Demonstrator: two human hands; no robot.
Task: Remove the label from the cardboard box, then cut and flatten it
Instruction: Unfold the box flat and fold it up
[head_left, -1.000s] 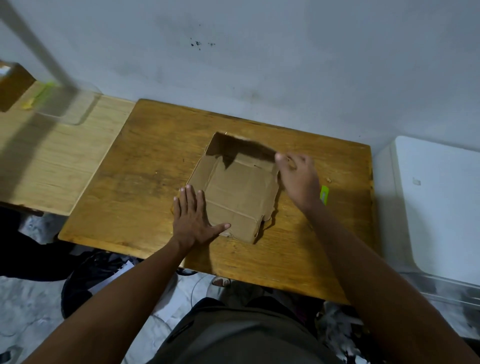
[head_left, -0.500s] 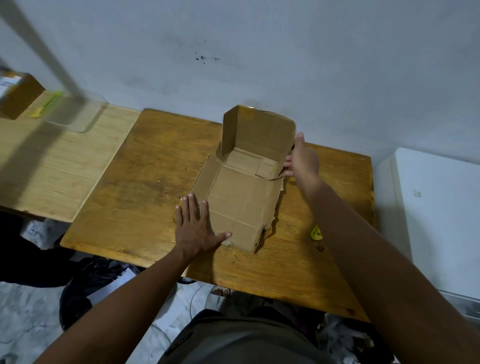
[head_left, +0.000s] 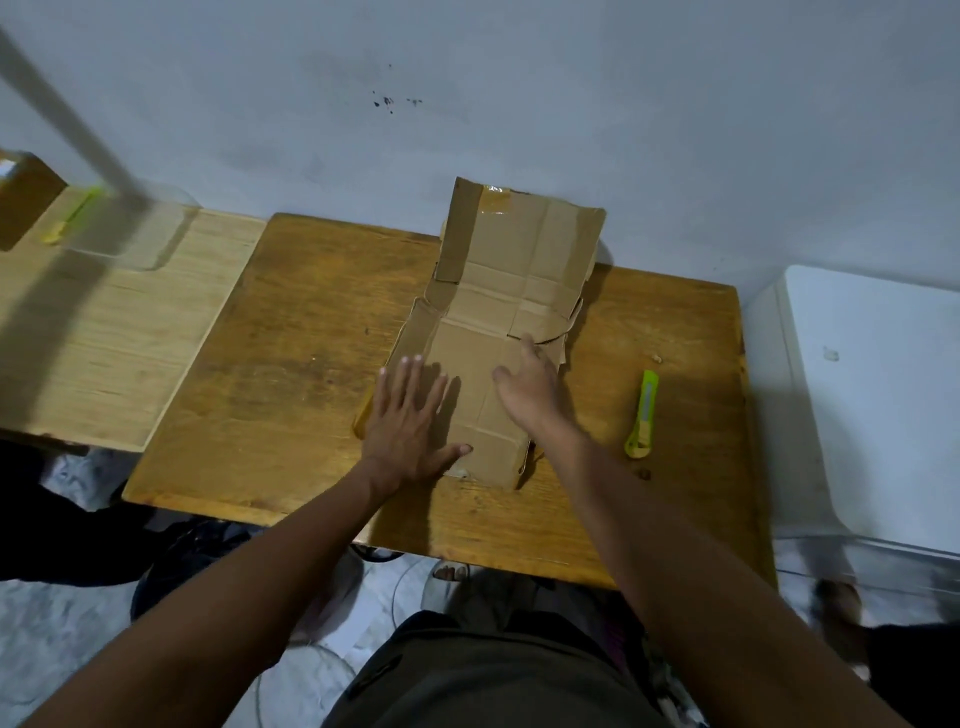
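Head view, near to far. Left hand, grip released, lies palm-down with fingers spread on the near-left part of the cardboard box, which is cut open and spread on the middle of the table. Right hand, also holding nothing, rests with loosely curled fingers on the box's right half, fingertips near a torn edge. The near panels lie flat; the far panel stands tilted up toward the wall, with a patch of glossy tape at its top edge.

Handling, as judged: the board is light and thin, stiff across a panel but weak along its creases, and likely to spring back; it is best taken by a panel edge or pressed flat along a fold. A green utility knife lies apart to the right.

Not determinable: whether any label remains, since the underside is hidden; the blade's state; the blurred items on the far-left table.
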